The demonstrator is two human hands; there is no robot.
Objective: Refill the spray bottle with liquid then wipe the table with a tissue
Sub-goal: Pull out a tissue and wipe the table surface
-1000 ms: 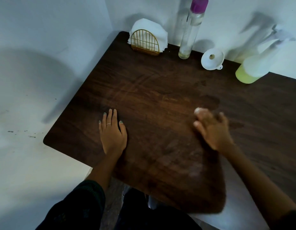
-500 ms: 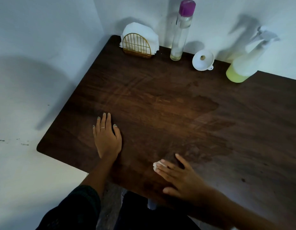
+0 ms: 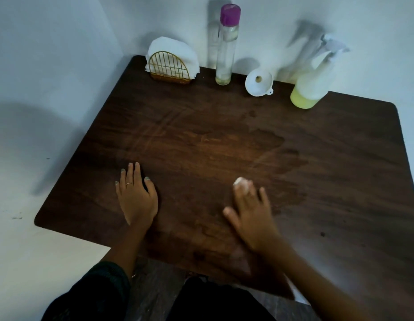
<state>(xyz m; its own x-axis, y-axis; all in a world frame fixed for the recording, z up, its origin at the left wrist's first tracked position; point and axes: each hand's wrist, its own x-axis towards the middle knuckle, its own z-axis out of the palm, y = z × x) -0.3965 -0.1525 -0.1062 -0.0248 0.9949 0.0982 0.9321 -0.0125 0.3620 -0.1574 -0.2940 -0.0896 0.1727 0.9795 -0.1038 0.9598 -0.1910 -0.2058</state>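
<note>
My left hand (image 3: 136, 198) lies flat on the dark desk (image 3: 340, 181), fingers straight and together. My right hand (image 3: 252, 214), blurred, presses a white tissue (image 3: 242, 183) to the desk under extended fingers. The spray bottle (image 3: 313, 82) stands at the far edge beside a funnel (image 3: 259, 82), a tall bottle (image 3: 225, 45) and a tissue holder (image 3: 170, 66)

The right hand (image 3: 252, 214), with the tissue (image 3: 242, 183) pressed under its fingers, has been swept back up the table (image 3: 340, 181) from the near edge reached half a second ago, and is now blurred nearer the middle, pointing away
</note>
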